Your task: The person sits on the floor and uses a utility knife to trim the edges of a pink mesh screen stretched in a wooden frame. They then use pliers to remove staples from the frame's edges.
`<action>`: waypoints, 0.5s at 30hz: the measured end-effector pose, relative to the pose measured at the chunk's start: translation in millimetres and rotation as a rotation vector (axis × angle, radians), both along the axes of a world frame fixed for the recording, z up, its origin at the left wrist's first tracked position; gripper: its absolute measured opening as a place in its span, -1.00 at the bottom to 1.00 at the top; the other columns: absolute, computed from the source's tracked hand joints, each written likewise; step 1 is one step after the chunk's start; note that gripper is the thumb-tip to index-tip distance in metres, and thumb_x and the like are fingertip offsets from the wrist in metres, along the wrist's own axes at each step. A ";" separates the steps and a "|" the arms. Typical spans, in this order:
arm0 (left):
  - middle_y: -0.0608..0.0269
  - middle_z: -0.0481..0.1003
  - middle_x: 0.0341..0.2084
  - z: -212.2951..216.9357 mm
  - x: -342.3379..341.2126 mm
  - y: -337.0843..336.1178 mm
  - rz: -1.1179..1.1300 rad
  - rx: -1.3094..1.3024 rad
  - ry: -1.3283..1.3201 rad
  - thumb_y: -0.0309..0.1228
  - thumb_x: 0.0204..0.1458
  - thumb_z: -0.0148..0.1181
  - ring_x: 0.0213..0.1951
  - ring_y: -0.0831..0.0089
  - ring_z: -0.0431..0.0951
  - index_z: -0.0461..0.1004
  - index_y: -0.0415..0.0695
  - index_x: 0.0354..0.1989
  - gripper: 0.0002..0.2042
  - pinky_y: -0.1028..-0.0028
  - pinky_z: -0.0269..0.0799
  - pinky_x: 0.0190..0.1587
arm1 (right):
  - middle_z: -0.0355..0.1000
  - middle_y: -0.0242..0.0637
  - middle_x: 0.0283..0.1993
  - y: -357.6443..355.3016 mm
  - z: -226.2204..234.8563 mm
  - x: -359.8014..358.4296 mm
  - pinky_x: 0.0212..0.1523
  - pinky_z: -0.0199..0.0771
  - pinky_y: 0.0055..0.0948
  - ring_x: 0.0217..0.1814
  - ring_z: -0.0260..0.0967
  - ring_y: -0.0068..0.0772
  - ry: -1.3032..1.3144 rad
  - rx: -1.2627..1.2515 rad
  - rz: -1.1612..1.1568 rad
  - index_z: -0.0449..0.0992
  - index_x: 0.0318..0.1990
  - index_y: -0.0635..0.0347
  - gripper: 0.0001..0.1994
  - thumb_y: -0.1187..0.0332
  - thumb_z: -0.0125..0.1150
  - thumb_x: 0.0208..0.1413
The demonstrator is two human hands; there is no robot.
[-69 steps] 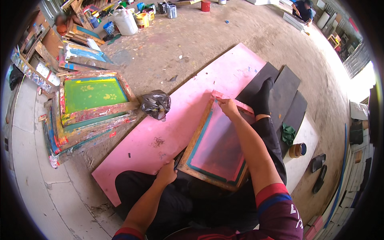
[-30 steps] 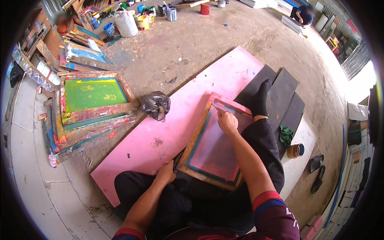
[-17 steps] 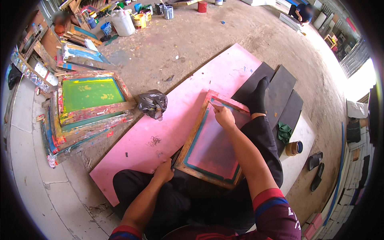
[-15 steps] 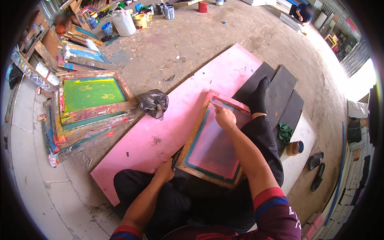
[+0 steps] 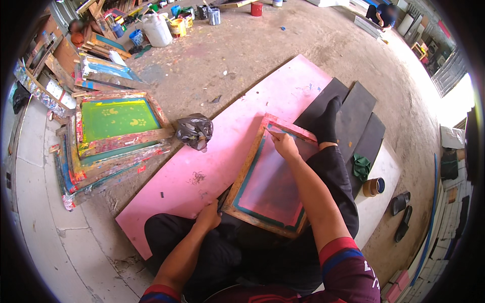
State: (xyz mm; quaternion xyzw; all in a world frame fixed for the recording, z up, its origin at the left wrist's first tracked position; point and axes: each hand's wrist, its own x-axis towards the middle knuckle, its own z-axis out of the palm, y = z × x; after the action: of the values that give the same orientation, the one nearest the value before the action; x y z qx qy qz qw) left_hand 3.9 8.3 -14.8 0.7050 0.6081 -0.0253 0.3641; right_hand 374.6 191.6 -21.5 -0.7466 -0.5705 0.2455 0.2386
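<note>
A wooden screen-printing frame (image 5: 244,178) with stretched mesh and a blue-green border lies tilted across my lap and the pink board (image 5: 166,189). Over its far left corner is my right hand (image 5: 286,146), fingers closed on a thin, pointed stick-like tool (image 5: 272,133). The tool's tip meets the mesh edge beside the wood; whether it has bristles is too small to see. My left hand (image 5: 208,216) is curled at the frame's near left corner, around something dark that I cannot make out.
Left of the board lie stacked printing frames (image 5: 121,119), with a black plastic bag (image 5: 194,132) beside them. To the right are dark sheets (image 5: 356,108), a green cloth (image 5: 360,166), an open jar (image 5: 373,187) and sandals (image 5: 401,217). Paint buckets (image 5: 178,27) stand far off.
My right hand has shifted very slightly along the corner, with the tool's tip staying near the mesh edge. My left hand keeps its place.
</note>
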 end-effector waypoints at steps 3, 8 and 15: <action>-0.38 0.53 0.00 -5.0 -6.1 -4.9 0.012 0.029 -0.007 -0.43 0.11 0.32 0.13 -0.29 0.51 0.41 -0.29 0.05 -0.63 -0.06 0.39 0.18 | 0.63 0.07 -0.17 8.6 21.7 -8.3 -0.10 0.60 0.03 -0.11 0.61 0.16 0.331 -0.321 -0.125 0.64 0.20 -0.31 -0.67 0.16 0.14 0.34; -0.39 0.53 -0.02 9.5 1.0 2.0 0.040 -0.061 -0.005 -0.43 0.12 0.32 0.12 -0.30 0.51 0.40 -0.29 0.06 -0.62 -0.06 0.39 0.17 | 0.50 -0.27 -0.48 6.3 -35.1 7.1 -0.58 0.42 -0.34 -0.64 0.37 -0.36 -0.215 0.282 0.092 0.65 0.22 -0.19 -0.66 0.11 0.12 0.40; -0.38 0.55 -0.02 4.1 -4.3 -2.3 0.046 -0.037 0.005 -0.42 0.13 0.31 0.10 -0.30 0.53 0.40 -0.28 0.08 -0.62 -0.05 0.41 0.16 | 0.64 0.03 -0.10 13.8 18.4 -24.4 -0.08 0.60 -0.07 -0.09 0.63 0.10 0.546 -0.385 -0.278 0.61 0.25 -0.28 -0.64 0.12 0.16 0.35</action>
State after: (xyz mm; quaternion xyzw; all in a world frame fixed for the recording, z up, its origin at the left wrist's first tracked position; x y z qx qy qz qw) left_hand -0.3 6.0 -10.7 0.6838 0.6245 -0.0298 0.3761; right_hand 350.1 205.3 -3.0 -0.7551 -0.3220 0.5040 0.2685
